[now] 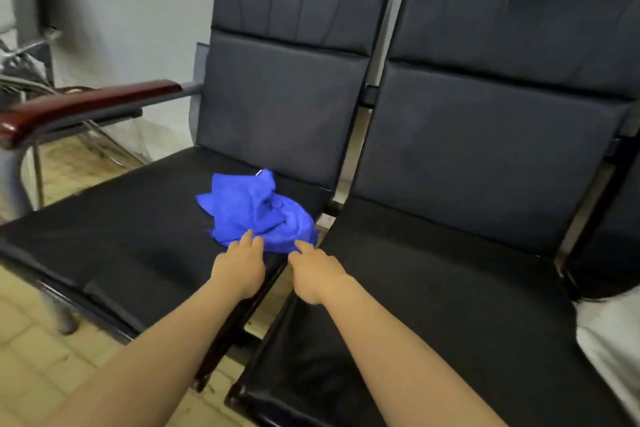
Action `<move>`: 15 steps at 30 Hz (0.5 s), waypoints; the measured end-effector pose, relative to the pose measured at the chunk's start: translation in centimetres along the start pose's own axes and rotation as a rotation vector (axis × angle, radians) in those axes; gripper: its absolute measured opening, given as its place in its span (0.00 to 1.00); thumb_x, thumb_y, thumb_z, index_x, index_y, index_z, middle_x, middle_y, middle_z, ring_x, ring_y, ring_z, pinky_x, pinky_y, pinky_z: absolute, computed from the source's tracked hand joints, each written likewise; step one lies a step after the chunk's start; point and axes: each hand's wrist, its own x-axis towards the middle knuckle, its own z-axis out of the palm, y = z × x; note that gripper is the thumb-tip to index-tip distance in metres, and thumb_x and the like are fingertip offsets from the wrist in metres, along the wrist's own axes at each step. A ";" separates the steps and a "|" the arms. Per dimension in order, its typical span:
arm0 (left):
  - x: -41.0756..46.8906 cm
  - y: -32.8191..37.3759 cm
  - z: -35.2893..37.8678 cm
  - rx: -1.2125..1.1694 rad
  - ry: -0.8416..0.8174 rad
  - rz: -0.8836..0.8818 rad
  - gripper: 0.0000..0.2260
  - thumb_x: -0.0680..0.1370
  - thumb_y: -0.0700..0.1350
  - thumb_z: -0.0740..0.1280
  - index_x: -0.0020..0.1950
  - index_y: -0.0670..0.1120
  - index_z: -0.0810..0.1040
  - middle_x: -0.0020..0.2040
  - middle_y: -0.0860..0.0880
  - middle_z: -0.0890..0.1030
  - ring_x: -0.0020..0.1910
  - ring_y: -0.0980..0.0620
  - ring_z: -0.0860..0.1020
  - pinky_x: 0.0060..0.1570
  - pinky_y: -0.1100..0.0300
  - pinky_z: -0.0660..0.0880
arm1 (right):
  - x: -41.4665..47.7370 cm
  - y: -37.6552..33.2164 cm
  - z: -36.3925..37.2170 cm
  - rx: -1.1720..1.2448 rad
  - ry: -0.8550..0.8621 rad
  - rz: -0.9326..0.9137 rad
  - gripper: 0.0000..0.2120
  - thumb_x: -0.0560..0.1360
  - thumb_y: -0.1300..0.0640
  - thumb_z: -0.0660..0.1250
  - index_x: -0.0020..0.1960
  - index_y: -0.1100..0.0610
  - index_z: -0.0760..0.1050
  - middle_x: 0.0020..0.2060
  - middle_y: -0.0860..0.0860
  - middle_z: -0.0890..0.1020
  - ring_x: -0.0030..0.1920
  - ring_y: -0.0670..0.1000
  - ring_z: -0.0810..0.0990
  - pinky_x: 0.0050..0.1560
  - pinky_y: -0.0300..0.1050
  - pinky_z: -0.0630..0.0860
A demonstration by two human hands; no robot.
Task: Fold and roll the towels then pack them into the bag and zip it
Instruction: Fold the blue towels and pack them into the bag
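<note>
A crumpled bright blue towel (254, 208) lies in a heap on the right rear part of the left black seat (114, 239). My left hand (239, 265) reaches forward, its fingertips touching the towel's near edge, fingers fairly straight. My right hand (313, 272) is beside it, fingers extended toward the towel's near right corner, at the gap between the two seats. Neither hand holds anything. No bag is in view.
Two black padded seats stand side by side against a grey wall; the right seat (450, 305) is bare. A dark red wooden armrest (83, 107) sticks out at the left. A white cloth-like thing (613, 340) shows at the right edge. Beige tiled floor lies below.
</note>
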 end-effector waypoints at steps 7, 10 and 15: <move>5.8 -4.0 1.2 -0.084 0.030 -0.046 0.26 0.83 0.48 0.54 0.78 0.48 0.47 0.76 0.47 0.57 0.63 0.45 0.74 0.50 0.52 0.72 | 3.3 0.1 1.3 0.067 0.018 -0.055 0.25 0.76 0.67 0.56 0.73 0.58 0.62 0.79 0.48 0.46 0.77 0.59 0.54 0.75 0.55 0.55; 7.5 -4.1 1.0 0.034 0.012 -0.087 0.15 0.81 0.44 0.58 0.67 0.45 0.66 0.62 0.47 0.71 0.55 0.44 0.77 0.44 0.54 0.70 | 4.1 -0.1 1.4 0.136 -0.004 -0.065 0.30 0.77 0.69 0.53 0.78 0.58 0.53 0.79 0.47 0.44 0.78 0.58 0.49 0.77 0.50 0.47; 9.7 -5.9 -1.4 -0.482 0.040 -0.271 0.05 0.77 0.44 0.64 0.43 0.43 0.72 0.47 0.42 0.79 0.46 0.43 0.76 0.46 0.53 0.72 | 5.2 -1.3 0.7 0.207 -0.023 -0.103 0.31 0.78 0.69 0.52 0.79 0.57 0.50 0.79 0.48 0.44 0.78 0.55 0.45 0.76 0.50 0.44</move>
